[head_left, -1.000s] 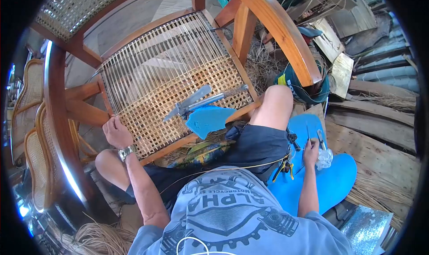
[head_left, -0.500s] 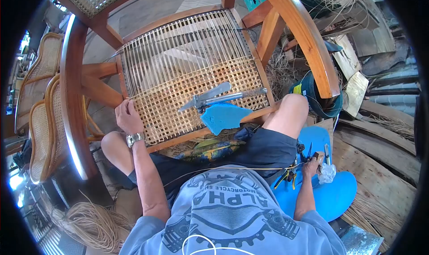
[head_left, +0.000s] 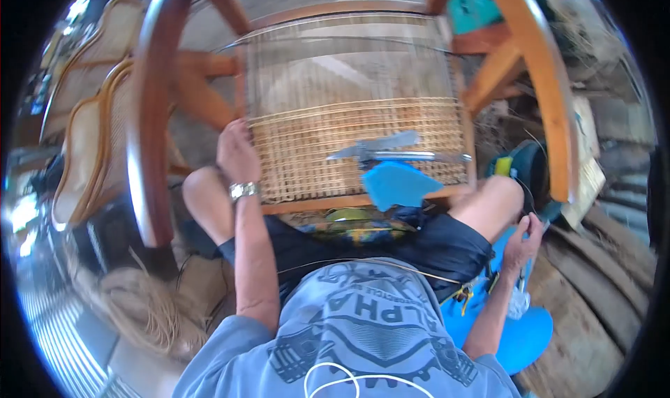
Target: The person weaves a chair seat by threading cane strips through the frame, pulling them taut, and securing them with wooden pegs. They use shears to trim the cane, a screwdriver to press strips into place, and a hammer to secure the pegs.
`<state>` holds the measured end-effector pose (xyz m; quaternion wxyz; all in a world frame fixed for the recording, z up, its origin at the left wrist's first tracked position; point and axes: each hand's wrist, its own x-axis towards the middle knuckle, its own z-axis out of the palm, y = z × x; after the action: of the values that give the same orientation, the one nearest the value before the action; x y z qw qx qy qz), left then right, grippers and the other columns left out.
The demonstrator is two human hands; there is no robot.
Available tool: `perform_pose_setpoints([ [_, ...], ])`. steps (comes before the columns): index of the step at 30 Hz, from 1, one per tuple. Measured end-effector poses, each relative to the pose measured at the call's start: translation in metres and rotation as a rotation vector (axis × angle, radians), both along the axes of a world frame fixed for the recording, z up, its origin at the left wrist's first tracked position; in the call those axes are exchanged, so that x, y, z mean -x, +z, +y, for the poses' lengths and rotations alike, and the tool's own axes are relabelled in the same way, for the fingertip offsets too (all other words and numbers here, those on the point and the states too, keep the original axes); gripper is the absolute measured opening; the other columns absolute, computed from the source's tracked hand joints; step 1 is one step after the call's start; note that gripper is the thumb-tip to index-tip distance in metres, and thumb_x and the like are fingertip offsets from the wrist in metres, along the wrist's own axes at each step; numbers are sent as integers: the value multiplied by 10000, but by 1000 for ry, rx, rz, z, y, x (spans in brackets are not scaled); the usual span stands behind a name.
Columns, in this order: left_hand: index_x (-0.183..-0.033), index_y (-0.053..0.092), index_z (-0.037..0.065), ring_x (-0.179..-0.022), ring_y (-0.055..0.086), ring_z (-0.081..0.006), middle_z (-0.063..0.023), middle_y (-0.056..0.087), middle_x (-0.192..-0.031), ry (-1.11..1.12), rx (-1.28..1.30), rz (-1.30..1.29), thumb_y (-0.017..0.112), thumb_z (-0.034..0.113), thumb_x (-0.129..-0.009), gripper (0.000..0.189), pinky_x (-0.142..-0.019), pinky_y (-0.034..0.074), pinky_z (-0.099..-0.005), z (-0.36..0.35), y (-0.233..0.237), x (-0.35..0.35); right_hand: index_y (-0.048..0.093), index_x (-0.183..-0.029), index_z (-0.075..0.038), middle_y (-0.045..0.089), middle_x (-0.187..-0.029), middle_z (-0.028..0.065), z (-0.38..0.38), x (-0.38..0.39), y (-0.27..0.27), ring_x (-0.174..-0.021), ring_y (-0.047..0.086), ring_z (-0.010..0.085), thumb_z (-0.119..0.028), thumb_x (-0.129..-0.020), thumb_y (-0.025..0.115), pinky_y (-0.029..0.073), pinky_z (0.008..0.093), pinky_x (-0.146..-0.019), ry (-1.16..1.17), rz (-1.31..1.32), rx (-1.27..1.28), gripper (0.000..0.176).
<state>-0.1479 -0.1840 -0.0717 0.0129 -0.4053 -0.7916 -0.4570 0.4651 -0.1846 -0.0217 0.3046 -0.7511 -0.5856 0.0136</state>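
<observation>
A wooden chair frame point(head_left: 530, 84) stands before me, its cane seat point(head_left: 300, 154) woven in the near half, with only parallel strands in the far half. At the left edge of the weave, my left hand point(head_left: 239, 152) is closed, its fingertips pressed together at the frame; what they pinch is too small to see. My right hand point(head_left: 522, 243) is raised beside my right knee, fingers closed near a thin dark strand or tool, too blurred to name. On the weave lie metal tools point(head_left: 398, 150) and a blue piece point(head_left: 399, 185).
Other cane-backed chairs point(head_left: 91, 161) stand at the left. A coil of cane point(head_left: 139, 304) lies at the lower left. At my right are a blue stool-like surface point(head_left: 527, 339), a dark bucket point(head_left: 520, 164) and wooden planks point(head_left: 579, 307).
My right hand has lifted from the tools on the blue surface and moved up toward the knee. My left hand stays at the seat's left edge. The whole view has shifted and blurred.
</observation>
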Motion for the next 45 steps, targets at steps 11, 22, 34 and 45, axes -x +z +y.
perform_pose_setpoints([
  [11, -1015, 688, -7, -792, 604, -98, -54, 718, -911, 48, -274, -454, 410, 314, -1101, 433, -787, 507, -262, 3, 1, -7, 678, -1155, 4, 656, -1175, 232, 113, 53, 18, -1120, 613, 400, -382, -1005, 525, 467, 448, -968, 300, -165, 614, 441],
  [22, -992, 706, -2, -791, 586, -102, -30, 690, -893, 17, -240, -423, 419, 318, -1095, 442, -771, 484, -257, 1, 3, -7, 710, -1106, -37, 704, -1131, 189, 110, 64, 18, -1058, 661, 373, -401, -964, 564, 492, 425, -918, 117, -129, 593, 417],
  [34, -1014, 728, -23, -849, 586, -120, -64, 678, -972, -47, -186, -295, 412, 236, -1075, 414, -785, 488, -283, 1, 2, -7, 711, -1056, -29, 722, -1045, 187, 109, 58, 15, -983, 680, 363, -388, -964, 577, 503, 424, -873, 104, -88, 557, 393],
  [45, -996, 736, -11, -798, 556, -116, -45, 653, -917, -17, -225, -337, 421, 253, -1073, 418, -753, 476, -280, 3, 1, -10, 707, -1066, -33, 723, -1051, 187, 108, 61, 18, -999, 682, 356, -397, -967, 580, 503, 417, -875, 76, -85, 571, 398],
])
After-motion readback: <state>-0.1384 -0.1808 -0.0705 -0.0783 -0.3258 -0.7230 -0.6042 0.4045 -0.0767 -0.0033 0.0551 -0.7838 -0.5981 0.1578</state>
